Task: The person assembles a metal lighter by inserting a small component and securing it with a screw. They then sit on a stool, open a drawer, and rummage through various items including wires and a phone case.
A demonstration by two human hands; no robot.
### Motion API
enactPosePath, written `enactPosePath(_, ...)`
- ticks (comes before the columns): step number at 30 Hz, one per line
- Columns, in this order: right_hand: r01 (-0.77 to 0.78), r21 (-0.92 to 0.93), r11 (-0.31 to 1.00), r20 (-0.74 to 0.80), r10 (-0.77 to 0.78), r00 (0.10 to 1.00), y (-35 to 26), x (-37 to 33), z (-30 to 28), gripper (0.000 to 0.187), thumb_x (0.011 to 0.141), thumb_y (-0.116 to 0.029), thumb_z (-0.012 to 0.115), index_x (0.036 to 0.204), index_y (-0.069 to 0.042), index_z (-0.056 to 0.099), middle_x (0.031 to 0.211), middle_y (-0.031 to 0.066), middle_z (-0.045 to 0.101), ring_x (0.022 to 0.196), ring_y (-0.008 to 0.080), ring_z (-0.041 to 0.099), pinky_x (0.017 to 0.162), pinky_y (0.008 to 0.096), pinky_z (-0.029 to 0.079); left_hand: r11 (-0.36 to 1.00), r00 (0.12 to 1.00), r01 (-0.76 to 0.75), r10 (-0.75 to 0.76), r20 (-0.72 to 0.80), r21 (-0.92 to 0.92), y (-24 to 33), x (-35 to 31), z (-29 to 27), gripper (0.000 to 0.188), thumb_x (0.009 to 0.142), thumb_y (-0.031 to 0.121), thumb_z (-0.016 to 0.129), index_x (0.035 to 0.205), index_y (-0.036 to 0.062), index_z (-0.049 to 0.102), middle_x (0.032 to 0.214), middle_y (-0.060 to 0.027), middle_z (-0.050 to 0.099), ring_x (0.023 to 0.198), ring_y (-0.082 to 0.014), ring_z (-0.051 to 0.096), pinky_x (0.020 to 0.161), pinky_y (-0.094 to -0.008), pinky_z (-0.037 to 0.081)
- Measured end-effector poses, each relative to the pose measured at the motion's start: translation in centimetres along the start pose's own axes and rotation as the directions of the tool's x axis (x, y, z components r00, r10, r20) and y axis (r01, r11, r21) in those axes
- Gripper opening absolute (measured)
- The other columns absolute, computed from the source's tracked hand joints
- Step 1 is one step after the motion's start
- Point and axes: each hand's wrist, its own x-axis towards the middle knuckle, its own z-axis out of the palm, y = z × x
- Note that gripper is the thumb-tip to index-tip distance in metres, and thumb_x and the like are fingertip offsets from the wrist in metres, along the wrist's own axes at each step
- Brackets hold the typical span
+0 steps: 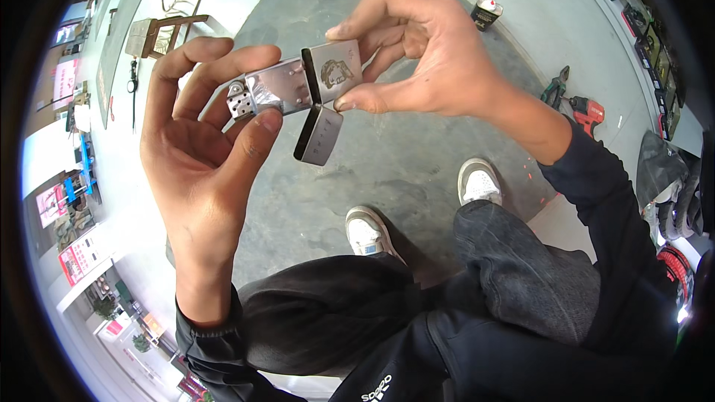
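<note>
"Silver lighter up in the air above the grey floor, both hands on it; somebody talk me through the grip?"

"Sure; left hand comes up almost vertical out of a black sleeve, palm turned inward; the thumb presses the insert near its lower edge, one fingertip sits along the top edge, the rest are loosely curled; so it's a narrow pinch, with a roomy hollow in the palm."

"And the right hand?"

"Forearm slants in from the right side, wrist bent, hand arched over; thumb tip at the lower corner of the case by the hinge, fingers hooked around the top and the far end; that's a firm-looking hold, gap only as wide as the case."

"Where's everything pointing?"

"Insert lies nearly sideways, chimney out to the left, other end meeting the mouth of the case; can't tell how much is inside; lid is swung back, hanging below; past the right wrist there's pliers and a red drill, well apart from the hands."
</note>
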Motion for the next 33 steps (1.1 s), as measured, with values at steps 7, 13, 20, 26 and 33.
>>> enactPosePath(7, -0.031, 0.078, 0.996, -0.054, 0.036, 0.998, -0.9, 0.1, 1.0, 0.041, 0.074, -0.008, 0.093, 0.102, 0.000, 0.064, 0.101, 0.0115, 0.076, 0.089, 0.0162, 0.076, 0.080, 0.0294, 0.064, 0.999, 0.999, -0.020, 0.022, -0.045, 0.048, 0.2, 0.3, 0.1, 0.057, 0.091, -0.005, 0.073, 0.141, 0.0003, 0.046, 0.127, -0.0189, 0.068, 0.110, -0.0200, 0.069, 0.094, -0.0308, 0.056)
enactPosePath(13, -0.031, 0.140, 0.990, -0.049, 0.038, 0.998, -1.1, 0.0, 1.4, 0.040, 0.076, -0.007, 0.093, 0.101, -0.001, 0.063, 0.096, 0.0111, 0.076, 0.088, 0.0153, 0.076, 0.078, 0.0281, 0.063, 0.999, 0.999, -0.036, 0.037, -0.034, 0.032, 0.4, 0.2, -0.1, 0.058, 0.091, -0.003, 0.075, 0.141, -0.0004, 0.045, 0.128, -0.0201, 0.067, 0.113, -0.0233, 0.068, 0.095, -0.0342, 0.057)
enactPosePath(20, -0.114, 0.197, 0.974, -0.057, 0.127, 0.990, -2.0, 0.5, 1.0, 0.029, 0.083, -0.016, 0.089, 0.098, -0.001, 0.069, 0.090, 0.0082, 0.075, 0.081, 0.0123, 0.073, 0.074, 0.0247, 0.060, 0.986, 0.995, -0.095, 0.098, -0.016, 0.135, 0.3, 0.1, 0.3, 0.055, 0.091, -0.004, 0.075, 0.138, -0.0016, 0.047, 0.127, -0.0198, 0.066, 0.117, -0.0241, 0.067, 0.094, -0.0340, 0.058)
enactPosePath(26, -0.043, 0.190, 0.981, -0.116, 0.066, 0.991, -1.9, 0.5, 1.1, 0.028, 0.086, -0.018, 0.088, 0.098, 0.000, 0.070, 0.086, 0.0078, 0.075, 0.081, 0.0113, 0.072, 0.073, 0.0244, 0.059, 0.996, 0.994, -0.094, 0.094, -0.053, 0.008, 0.1, 0.3, 0.4, 0.052, 0.090, -0.003, 0.076, 0.136, -0.0010, 0.050, 0.127, -0.0185, 0.067, 0.114, -0.0215, 0.067, 0.095, -0.0323, 0.057)
enactPosePath(33, -0.046, 0.270, 0.962, -0.094, 0.074, 0.993, -2.1, 0.0, 1.8, 0.026, 0.085, -0.013, 0.087, 0.099, 0.001, 0.070, 0.088, 0.0102, 0.076, 0.081, 0.0125, 0.073, 0.074, 0.0252, 0.060, 0.997, 0.997, -0.068, 0.067, 0.032, 0.038, 0.0, 0.3, -0.4, 0.056, 0.090, 0.000, 0.079, 0.137, -0.0007, 0.048, 0.124, -0.0171, 0.068, 0.112, -0.0207, 0.067, 0.096, -0.0318, 0.055)
